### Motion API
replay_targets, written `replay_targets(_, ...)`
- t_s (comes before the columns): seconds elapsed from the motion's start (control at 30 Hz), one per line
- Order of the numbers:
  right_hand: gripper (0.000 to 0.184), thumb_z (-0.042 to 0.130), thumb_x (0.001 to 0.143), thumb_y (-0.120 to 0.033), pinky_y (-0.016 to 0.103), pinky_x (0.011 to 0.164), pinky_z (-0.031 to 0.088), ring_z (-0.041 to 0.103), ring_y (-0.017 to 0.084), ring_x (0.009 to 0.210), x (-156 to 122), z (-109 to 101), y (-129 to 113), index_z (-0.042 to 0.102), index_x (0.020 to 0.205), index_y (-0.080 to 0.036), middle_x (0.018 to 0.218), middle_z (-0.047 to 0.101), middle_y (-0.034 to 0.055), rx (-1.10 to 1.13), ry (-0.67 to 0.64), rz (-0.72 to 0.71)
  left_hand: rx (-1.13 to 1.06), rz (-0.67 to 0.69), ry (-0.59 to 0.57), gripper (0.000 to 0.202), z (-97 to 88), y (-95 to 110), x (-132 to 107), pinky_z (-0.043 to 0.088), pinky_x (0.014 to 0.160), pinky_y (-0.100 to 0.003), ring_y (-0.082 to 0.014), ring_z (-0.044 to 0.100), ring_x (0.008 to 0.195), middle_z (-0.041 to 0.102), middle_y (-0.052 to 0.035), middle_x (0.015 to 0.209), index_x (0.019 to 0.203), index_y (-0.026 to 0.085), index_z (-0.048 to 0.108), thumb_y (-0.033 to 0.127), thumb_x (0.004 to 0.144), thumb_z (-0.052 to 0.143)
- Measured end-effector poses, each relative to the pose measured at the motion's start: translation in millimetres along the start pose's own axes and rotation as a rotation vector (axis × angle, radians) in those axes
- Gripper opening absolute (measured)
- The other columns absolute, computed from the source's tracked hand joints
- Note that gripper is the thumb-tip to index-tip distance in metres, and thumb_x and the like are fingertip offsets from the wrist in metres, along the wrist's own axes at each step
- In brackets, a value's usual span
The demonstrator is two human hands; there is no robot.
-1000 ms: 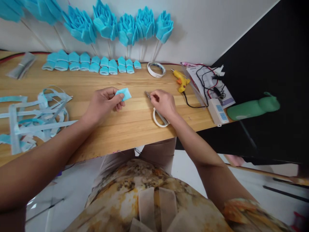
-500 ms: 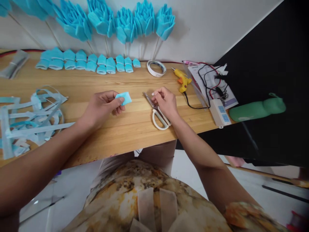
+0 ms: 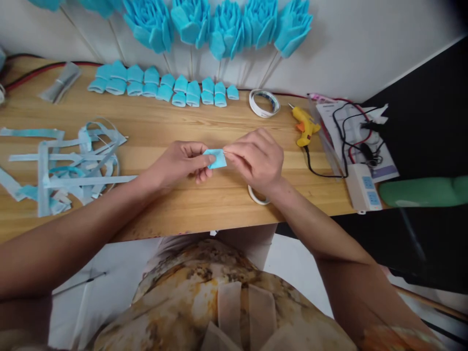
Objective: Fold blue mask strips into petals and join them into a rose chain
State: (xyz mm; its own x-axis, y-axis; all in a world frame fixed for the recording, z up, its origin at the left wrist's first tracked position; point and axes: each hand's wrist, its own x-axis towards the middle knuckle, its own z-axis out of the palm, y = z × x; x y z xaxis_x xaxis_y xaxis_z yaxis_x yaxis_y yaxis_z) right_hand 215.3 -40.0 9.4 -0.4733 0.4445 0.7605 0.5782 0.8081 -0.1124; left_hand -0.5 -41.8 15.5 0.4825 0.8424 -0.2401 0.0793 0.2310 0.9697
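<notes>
Between thumb and fingers, my left hand point(image 3: 185, 163) pinches a small folded piece of light-blue fabric point(image 3: 221, 159) above the table. My right hand point(image 3: 261, 158) is closed at the fabric's right corner, its thumb and forefinger pinching a tiny white piece point(image 3: 224, 151), partly hidden by the fingertips. Scissors lie beneath that hand; only a white handle loop point(image 3: 256, 198) shows. Farther back stand rows of folded blue petals point(image 3: 149, 83). To their right lies a roll of white tape point(image 3: 262, 113).
A yellow glue gun point(image 3: 305, 127) lies at right, corded toward a white power strip point(image 3: 360, 187). Tangled pale-blue strips point(image 3: 80, 158) cover the left side. Blue fabric flowers point(image 3: 226, 31) on sticks line the wall. A green bottle point(image 3: 420, 191) lies beyond the table's right end.
My right hand has moved from over the scissors to the blue fabric's right corner, bringing the tiny white piece. My left hand still holds the fabric. The view has shifted left.
</notes>
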Motion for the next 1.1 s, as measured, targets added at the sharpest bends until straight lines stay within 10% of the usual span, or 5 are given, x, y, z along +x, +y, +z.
replay_targets(1.1,0.021,0.056,0.102,-0.035,0.034,0.072,0.048,0.063,0.018,0.085,-2,4,16,0.075,0.106,-0.027,0.093,0.073,0.0033,0.045,-0.269,-0.084,-0.191,-0.036,0.032,0.020,1.2,5,2,0.048,0.050,-0.018,-0.0079,0.059,0.053,0.068,-0.0009,0.064,0.072,0.015,0.065,0.025,0.085,0.077)
